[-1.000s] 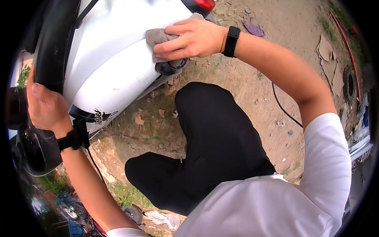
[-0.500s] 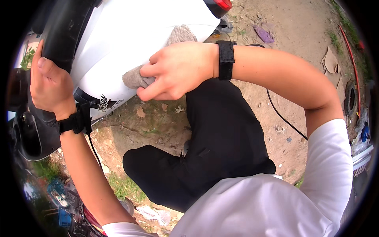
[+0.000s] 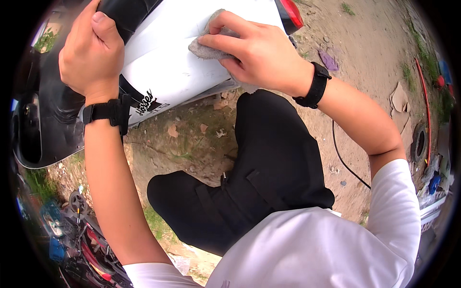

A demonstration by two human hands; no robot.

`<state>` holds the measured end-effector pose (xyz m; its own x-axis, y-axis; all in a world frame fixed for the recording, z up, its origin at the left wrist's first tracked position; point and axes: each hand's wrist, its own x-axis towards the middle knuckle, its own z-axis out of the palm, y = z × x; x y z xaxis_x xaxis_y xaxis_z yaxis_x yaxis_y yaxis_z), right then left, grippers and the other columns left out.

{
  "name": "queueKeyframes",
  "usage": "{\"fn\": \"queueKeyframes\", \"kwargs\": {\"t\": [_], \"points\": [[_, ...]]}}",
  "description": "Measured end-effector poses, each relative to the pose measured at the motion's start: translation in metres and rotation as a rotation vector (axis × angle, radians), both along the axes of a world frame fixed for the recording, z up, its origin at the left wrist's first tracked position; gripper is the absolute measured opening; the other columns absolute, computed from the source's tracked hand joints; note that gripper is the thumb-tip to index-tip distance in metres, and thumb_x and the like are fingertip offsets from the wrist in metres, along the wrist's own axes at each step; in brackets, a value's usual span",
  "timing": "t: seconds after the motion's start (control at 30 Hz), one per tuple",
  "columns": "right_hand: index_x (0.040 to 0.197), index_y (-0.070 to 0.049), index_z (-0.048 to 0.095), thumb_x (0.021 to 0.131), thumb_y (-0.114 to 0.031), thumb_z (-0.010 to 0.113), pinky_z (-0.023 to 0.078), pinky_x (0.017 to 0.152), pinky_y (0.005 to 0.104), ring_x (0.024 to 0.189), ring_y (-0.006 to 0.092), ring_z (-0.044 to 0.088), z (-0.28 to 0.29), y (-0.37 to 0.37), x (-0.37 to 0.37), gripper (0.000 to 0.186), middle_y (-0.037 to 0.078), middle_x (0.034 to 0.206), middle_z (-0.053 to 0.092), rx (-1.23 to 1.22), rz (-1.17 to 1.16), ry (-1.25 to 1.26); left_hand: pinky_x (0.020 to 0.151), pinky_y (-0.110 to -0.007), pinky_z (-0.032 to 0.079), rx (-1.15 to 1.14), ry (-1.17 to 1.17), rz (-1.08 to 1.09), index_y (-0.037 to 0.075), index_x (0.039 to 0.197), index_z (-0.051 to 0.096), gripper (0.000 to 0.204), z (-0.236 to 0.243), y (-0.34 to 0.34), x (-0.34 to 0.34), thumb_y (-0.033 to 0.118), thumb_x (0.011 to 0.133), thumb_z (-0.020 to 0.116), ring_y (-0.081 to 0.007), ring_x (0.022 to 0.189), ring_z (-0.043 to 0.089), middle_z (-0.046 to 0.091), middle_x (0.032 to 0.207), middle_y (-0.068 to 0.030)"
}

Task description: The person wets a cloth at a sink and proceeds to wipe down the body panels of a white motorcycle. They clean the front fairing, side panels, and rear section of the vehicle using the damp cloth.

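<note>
A motor scooter with a glossy white body panel [image 3: 168, 60] and a black seat [image 3: 128, 17] stands in front of me. My right hand [image 3: 264, 57] pinches a grey cloth [image 3: 207, 47] and presses it against the white panel, in its upper part toward the red tail light [image 3: 292, 13]. Against the front end of the seat rests my left hand [image 3: 93, 57], its index finger stretched upward and its thumb lying over the seat's edge. The other left fingers are mostly hidden. Dark lettering and a black band mark the panel's lower front corner.
Below the panel lies bare dirt ground [image 3: 201, 125] with leaves and stones. A purple scrap [image 3: 328, 58], cardboard [image 3: 399, 98], a small tyre [image 3: 419, 143] and a red pole [image 3: 422, 105] lie to the right. Assorted clutter with a blue crate [image 3: 56, 248] sits at the lower left.
My right hand has moved the cloth up and right along the panel from its lower front part. The left hand, still at the seat, and the scooter appear shifted right in view.
</note>
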<state>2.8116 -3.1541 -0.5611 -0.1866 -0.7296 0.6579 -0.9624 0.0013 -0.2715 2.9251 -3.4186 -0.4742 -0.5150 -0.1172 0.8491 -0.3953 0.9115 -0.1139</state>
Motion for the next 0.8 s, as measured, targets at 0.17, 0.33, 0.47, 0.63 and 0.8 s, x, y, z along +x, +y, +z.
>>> {"fn": "queueKeyframes", "kwargs": {"t": [0.17,0.33,0.47,0.63,0.8], "points": [[0.12,-0.013,0.074,0.073,-0.004,0.079,0.058,0.065,0.0375,0.073,0.0235,0.067,-0.033,-0.04,0.044,0.047,0.003,0.101,0.058,-0.151,-0.051,-0.34,0.072,-0.038,0.059,-0.055,0.014,-0.068,0.027,0.119,0.079,0.038,-0.001,-0.001,-0.002,0.036,0.102,0.046,-0.0297,0.086,0.075,0.079,0.103,-0.0014],[0.124,-0.011,0.073,0.071,-0.004,0.082,0.06,0.067,0.0372,0.076,0.0248,0.068,-0.038,-0.028,0.049,0.054,0.005,0.102,0.057,0.006,0.149,-0.274,0.073,-0.039,0.059,-0.087,-0.014,-0.035,0.021,0.118,0.078,0.036,0.003,0.007,-0.001,0.031,0.101,0.048,-0.0301,0.087,0.075,0.079,0.106,-0.0027],[0.118,-0.008,0.073,0.069,-0.005,0.082,0.059,0.067,0.0382,0.08,0.025,0.068,-0.064,-0.022,0.053,0.05,0.005,0.107,0.056,0.22,0.318,-0.117,0.076,-0.039,0.059,-0.106,-0.004,-0.077,0.016,0.118,0.077,0.034,0.005,0.008,-0.001,0.027,0.1,0.05,-0.0294,0.089,0.075,0.079,0.11,-0.0036],[0.127,-0.015,0.067,0.073,-0.005,0.078,0.059,0.065,0.0368,0.086,0.024,0.07,-0.054,-0.004,0.049,0.057,0.003,0.118,0.057,0.159,0.144,-0.067,0.083,-0.039,0.058,-0.106,-0.01,-0.086,0.014,0.119,0.075,0.033,0.005,0.008,-0.001,0.026,0.1,0.051,-0.0278,0.095,0.075,0.078,0.113,-0.0038],[0.125,-0.013,0.066,0.074,-0.004,0.076,0.059,0.065,0.0346,0.086,0.0222,0.068,-0.019,-0.019,0.031,0.053,0.002,0.125,0.059,-0.088,-0.122,-0.146,0.084,-0.039,0.056,-0.103,-0.002,-0.088,0.014,0.119,0.075,0.033,0.006,0.01,-0.002,0.026,0.1,0.051,-0.0268,0.096,0.074,0.078,0.113,-0.0031]]}}
